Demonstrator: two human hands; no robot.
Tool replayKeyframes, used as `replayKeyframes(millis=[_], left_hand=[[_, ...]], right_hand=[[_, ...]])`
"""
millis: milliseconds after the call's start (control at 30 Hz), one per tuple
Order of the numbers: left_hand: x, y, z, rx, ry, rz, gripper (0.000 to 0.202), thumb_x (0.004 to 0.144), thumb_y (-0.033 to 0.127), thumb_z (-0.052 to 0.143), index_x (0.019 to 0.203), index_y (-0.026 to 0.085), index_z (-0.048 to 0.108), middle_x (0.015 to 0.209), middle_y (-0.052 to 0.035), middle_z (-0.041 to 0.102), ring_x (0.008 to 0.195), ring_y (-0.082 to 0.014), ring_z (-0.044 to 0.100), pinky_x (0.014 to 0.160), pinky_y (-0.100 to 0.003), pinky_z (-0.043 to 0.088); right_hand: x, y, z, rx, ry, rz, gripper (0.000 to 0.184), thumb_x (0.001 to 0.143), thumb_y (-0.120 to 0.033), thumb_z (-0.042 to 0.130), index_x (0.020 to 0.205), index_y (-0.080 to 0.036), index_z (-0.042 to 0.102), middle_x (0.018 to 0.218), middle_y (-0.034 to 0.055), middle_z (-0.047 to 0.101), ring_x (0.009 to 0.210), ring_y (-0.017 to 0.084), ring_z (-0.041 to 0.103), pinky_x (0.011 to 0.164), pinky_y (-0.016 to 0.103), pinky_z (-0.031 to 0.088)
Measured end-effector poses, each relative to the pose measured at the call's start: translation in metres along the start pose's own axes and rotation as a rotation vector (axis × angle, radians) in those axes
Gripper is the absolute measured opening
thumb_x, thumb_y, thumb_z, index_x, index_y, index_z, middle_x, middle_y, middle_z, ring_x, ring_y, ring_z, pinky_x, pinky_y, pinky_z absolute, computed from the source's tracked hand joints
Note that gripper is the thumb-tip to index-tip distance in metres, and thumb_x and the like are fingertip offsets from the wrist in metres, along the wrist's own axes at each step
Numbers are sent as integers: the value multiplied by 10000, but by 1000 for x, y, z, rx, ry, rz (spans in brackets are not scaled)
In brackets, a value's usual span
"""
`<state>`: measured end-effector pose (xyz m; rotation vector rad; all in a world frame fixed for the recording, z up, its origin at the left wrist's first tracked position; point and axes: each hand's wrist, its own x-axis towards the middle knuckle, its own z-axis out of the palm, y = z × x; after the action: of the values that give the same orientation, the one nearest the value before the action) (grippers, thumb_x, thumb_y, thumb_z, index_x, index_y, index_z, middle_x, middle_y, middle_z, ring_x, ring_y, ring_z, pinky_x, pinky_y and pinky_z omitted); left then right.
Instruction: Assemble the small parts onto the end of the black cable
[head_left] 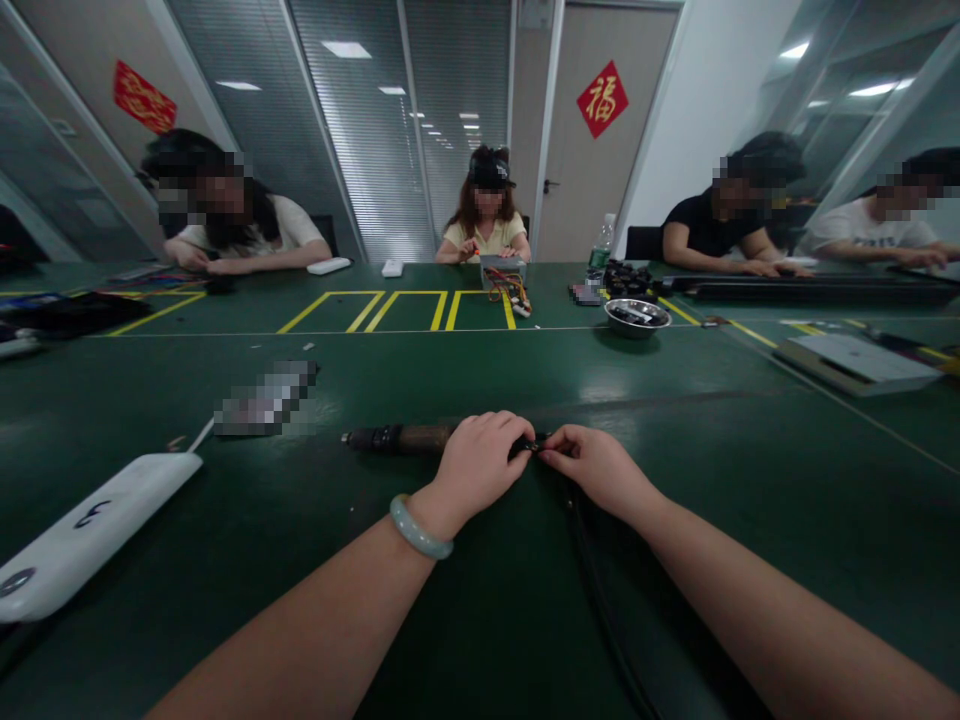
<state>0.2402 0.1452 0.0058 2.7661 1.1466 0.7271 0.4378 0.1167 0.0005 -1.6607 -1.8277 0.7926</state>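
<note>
An electric screwdriver (pixel 401 439), brown-bodied with a black nose, lies on the green table with its tip pointing left. My left hand (pixel 484 452), with a pale jade bangle on the wrist, wraps over its rear end. Close beside it, my right hand (pixel 589 460) pinches at the tail of the screwdriver, where a small dark part shows between the fingertips; the fingers hide most of it. From there a black cable (pixel 600 580) runs down towards me across the table.
A white power bank (pixel 97 530) lies at the left, with a blurred phone (pixel 268 398) beyond it. Farther back are a metal bowl (pixel 637 318), a grey box with coloured wires (pixel 504 270), a water bottle (pixel 600 250) and a white box (pixel 859 362). Several people sit across the table.
</note>
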Motion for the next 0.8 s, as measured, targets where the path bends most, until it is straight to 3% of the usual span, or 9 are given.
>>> replayKeyframes(millis=[300, 533, 800], left_hand=[[-1, 2, 1, 2, 37, -62, 202, 859, 281, 610, 1043, 216, 557, 987, -19, 627, 932, -204, 586, 835, -374, 443], [0, 2, -2, 12, -18, 0, 134, 887, 254, 569, 1020, 237, 578, 1046, -6, 617, 968, -193, 579, 829, -364, 443], [0, 2, 1, 12, 29, -54, 199, 856, 272, 616, 1037, 219, 553, 1008, -20, 627, 951, -211, 581, 836, -378, 437]], right_hand=[[-2, -4, -1, 6, 1, 1, 117, 826, -295, 616, 858, -212, 692, 779, -2, 704, 670, 138, 621, 599, 241, 417], [-2, -4, -1, 12, -4, 13, 122, 820, -303, 629, 868, -214, 698, 795, 4, 708, 691, 142, 624, 609, 243, 418], [-1, -2, 1, 11, 11, -6, 110, 822, -293, 616, 843, -211, 688, 742, -18, 689, 644, 125, 595, 574, 225, 392]])
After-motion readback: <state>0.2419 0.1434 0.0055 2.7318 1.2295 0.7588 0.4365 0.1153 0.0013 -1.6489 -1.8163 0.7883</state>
